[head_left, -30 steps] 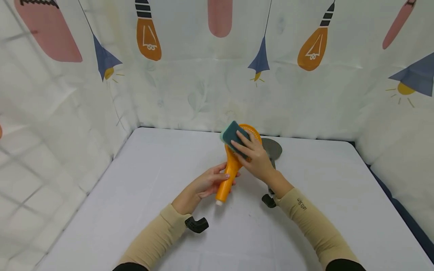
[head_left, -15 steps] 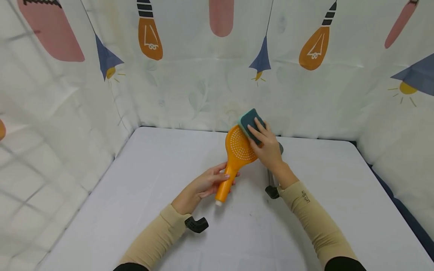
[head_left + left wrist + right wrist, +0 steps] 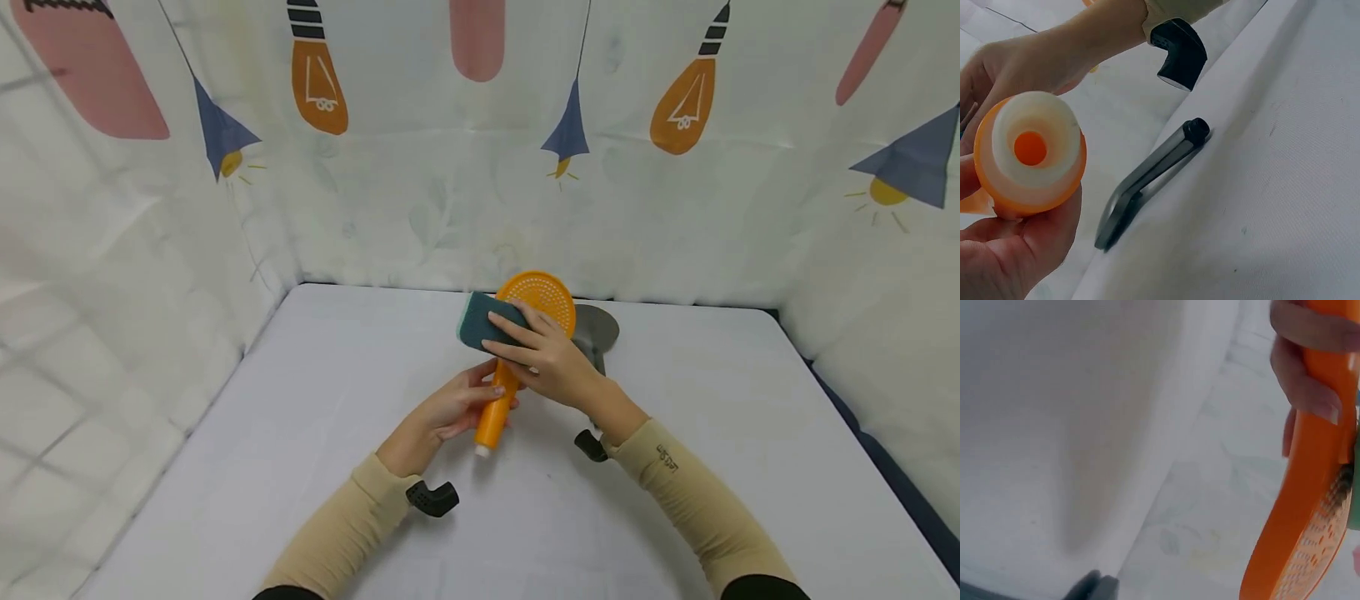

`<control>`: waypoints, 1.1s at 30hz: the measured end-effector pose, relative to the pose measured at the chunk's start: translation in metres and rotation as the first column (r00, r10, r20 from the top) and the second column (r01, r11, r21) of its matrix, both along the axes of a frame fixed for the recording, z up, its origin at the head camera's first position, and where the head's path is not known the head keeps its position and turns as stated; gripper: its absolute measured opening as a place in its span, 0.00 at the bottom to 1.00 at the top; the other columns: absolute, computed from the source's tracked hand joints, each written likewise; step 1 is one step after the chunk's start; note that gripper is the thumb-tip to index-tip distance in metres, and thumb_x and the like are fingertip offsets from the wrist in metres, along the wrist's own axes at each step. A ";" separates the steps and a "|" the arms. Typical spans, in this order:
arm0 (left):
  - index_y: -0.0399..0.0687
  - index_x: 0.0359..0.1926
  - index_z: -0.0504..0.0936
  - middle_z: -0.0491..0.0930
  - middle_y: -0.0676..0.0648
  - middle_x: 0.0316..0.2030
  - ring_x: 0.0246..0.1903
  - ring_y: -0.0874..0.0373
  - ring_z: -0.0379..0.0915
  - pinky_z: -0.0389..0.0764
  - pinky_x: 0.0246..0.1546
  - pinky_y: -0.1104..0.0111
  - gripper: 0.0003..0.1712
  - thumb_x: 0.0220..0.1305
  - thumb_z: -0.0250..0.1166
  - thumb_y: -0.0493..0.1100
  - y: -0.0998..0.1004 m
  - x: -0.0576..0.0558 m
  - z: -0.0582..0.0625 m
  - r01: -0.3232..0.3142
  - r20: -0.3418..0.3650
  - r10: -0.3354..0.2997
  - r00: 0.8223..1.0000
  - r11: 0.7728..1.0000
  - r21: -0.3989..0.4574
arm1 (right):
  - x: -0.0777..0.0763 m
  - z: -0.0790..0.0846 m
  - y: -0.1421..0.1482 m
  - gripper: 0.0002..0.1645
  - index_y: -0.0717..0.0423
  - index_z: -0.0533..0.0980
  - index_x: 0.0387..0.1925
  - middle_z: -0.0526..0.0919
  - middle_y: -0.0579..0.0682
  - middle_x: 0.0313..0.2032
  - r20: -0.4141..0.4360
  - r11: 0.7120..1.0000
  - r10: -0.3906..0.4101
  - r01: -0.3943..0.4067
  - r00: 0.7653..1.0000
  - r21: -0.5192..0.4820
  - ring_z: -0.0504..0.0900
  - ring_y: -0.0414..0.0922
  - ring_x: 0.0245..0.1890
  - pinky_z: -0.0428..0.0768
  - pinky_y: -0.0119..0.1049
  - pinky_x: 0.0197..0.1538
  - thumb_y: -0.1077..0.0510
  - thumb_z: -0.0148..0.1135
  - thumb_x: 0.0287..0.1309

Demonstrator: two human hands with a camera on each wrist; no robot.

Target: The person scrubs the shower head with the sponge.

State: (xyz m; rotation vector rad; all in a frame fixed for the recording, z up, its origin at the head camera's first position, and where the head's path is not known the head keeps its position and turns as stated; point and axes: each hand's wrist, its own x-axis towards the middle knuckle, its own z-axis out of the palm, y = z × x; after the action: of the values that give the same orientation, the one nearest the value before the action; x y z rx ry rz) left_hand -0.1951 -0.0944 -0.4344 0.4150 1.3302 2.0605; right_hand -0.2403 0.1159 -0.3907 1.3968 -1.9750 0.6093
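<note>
In the head view my left hand (image 3: 450, 408) grips the handle of an orange shower head (image 3: 551, 298), its perforated face turned up and its white end toward me. The left wrist view looks straight into that hollow white end (image 3: 1054, 134), with the thumb and fingers curled round the handle. My right hand (image 3: 558, 362) holds a dark teal sponge (image 3: 480, 321) over the neck and lower face, fingers spread across its top. From the side, the right wrist view shows the sponge's green edge (image 3: 1354, 500) right at the perforated face, partly cut off by the frame.
A grey shower head (image 3: 597, 327) lies on the white table (image 3: 360, 333) behind my right hand; its dark handle (image 3: 1147, 169) shows in the left wrist view. Printed fabric (image 3: 420, 167) hangs behind the table's far edge. Black wrist mounts (image 3: 433, 498) jut from both sleeves.
The sponge and right hand have gone up to the face's upper right edge, then down and left to the neck, uncovering the upper face. My left hand keeps its grip, nearly still.
</note>
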 end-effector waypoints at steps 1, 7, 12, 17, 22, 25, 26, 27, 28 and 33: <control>0.39 0.81 0.44 0.67 0.35 0.65 0.47 0.55 0.75 0.82 0.48 0.63 0.36 0.79 0.45 0.34 0.000 0.000 0.001 -0.001 -0.002 0.001 1.000 1.000 0.001 | -0.002 0.001 0.000 0.30 0.58 0.84 0.56 0.76 0.63 0.64 -0.001 1.000 0.007 -0.007 1.000 -0.003 0.67 0.71 0.68 0.70 0.62 0.66 0.69 0.79 0.48; 0.43 0.81 0.48 0.69 0.37 0.62 0.47 0.54 0.76 0.82 0.47 0.63 0.34 0.79 0.46 0.34 0.002 0.000 0.004 0.015 -0.008 -0.015 1.000 1.000 0.020 | -0.024 0.007 0.018 0.27 0.63 0.82 0.57 0.73 0.66 0.66 0.117 0.973 -0.091 0.113 0.989 -0.200 0.64 0.70 0.70 0.68 0.63 0.66 0.72 0.75 0.53; 0.44 0.81 0.50 0.72 0.41 0.59 0.47 0.54 0.75 0.83 0.47 0.62 0.34 0.78 0.45 0.32 0.002 0.000 0.004 0.003 0.010 -0.003 1.000 1.000 0.027 | -0.034 -0.003 0.044 0.27 0.66 0.80 0.59 0.71 0.66 0.68 0.298 0.887 -0.213 0.312 0.931 -0.340 0.61 0.69 0.72 0.67 0.65 0.66 0.74 0.71 0.56; 0.44 0.81 0.50 0.72 0.42 0.59 0.46 0.55 0.76 0.83 0.46 0.62 0.34 0.78 0.45 0.32 0.001 -0.001 0.005 -0.021 0.025 0.019 0.999 0.999 0.048 | -0.031 -0.012 0.055 0.27 0.65 0.78 0.61 0.69 0.65 0.69 0.374 0.869 -0.250 0.377 0.893 -0.320 0.60 0.69 0.72 0.64 0.66 0.67 0.71 0.70 0.59; 0.45 0.80 0.49 0.71 0.42 0.59 0.47 0.56 0.76 0.84 0.46 0.63 0.33 0.79 0.42 0.32 -0.001 -0.002 0.006 -0.063 0.048 0.058 0.997 0.993 0.105 | -0.019 -0.020 0.054 0.29 0.64 0.80 0.60 0.70 0.65 0.69 0.326 0.918 -0.228 0.314 0.917 -0.242 0.62 0.71 0.71 0.65 0.70 0.65 0.72 0.73 0.55; 0.45 0.80 0.49 0.70 0.42 0.59 0.46 0.56 0.76 0.84 0.45 0.64 0.32 0.80 0.41 0.32 -0.004 -0.003 0.007 -0.096 0.055 0.090 0.994 0.987 0.131 | -0.010 -0.024 0.050 0.30 0.64 0.81 0.59 0.72 0.65 0.67 0.281 0.947 -0.175 0.240 0.944 -0.215 0.63 0.71 0.70 0.66 0.71 0.64 0.73 0.74 0.52; 0.46 0.81 0.48 0.69 0.42 0.59 0.46 0.56 0.76 0.84 0.45 0.64 0.32 0.80 0.40 0.32 -0.005 -0.004 0.007 -0.104 0.055 0.098 0.994 0.985 0.135 | -0.008 -0.026 0.048 0.30 0.64 0.81 0.58 0.73 0.65 0.67 0.262 0.954 -0.154 0.212 0.953 -0.210 0.64 0.72 0.69 0.66 0.71 0.63 0.73 0.75 0.51; 0.46 0.81 0.49 0.69 0.42 0.58 0.45 0.57 0.76 0.84 0.45 0.64 0.32 0.80 0.40 0.32 -0.006 -0.004 0.007 -0.112 0.057 0.105 0.993 0.984 0.141 | -0.006 -0.027 0.045 0.30 0.64 0.82 0.57 0.73 0.66 0.66 0.242 0.961 -0.128 0.180 0.962 -0.209 0.65 0.73 0.68 0.67 0.71 0.63 0.73 0.76 0.50; 0.46 0.81 0.48 0.69 0.42 0.59 0.45 0.57 0.76 0.84 0.45 0.64 0.32 0.80 0.41 0.32 -0.006 -0.004 0.007 -0.116 0.058 0.108 0.992 0.983 0.143 | -0.003 -0.028 0.042 0.31 0.64 0.82 0.57 0.74 0.66 0.65 0.221 0.967 -0.105 0.152 0.970 -0.206 0.65 0.74 0.67 0.67 0.71 0.62 0.74 0.77 0.47; 0.45 0.81 0.48 0.70 0.43 0.59 0.46 0.56 0.76 0.84 0.46 0.63 0.33 0.79 0.41 0.32 -0.006 -0.004 0.007 -0.119 0.057 0.111 0.992 0.983 0.143 | 0.006 -0.027 0.025 0.33 0.61 0.83 0.56 0.75 0.66 0.64 0.149 0.979 -0.030 0.060 0.988 -0.197 0.68 0.76 0.64 0.69 0.71 0.61 0.74 0.78 0.43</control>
State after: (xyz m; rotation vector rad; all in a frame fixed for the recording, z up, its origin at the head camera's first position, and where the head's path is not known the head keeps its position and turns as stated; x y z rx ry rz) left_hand -0.1993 -0.1002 -0.4270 0.3557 1.2034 2.2586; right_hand -0.2348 0.1412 -0.4182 1.2110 -1.9891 0.8858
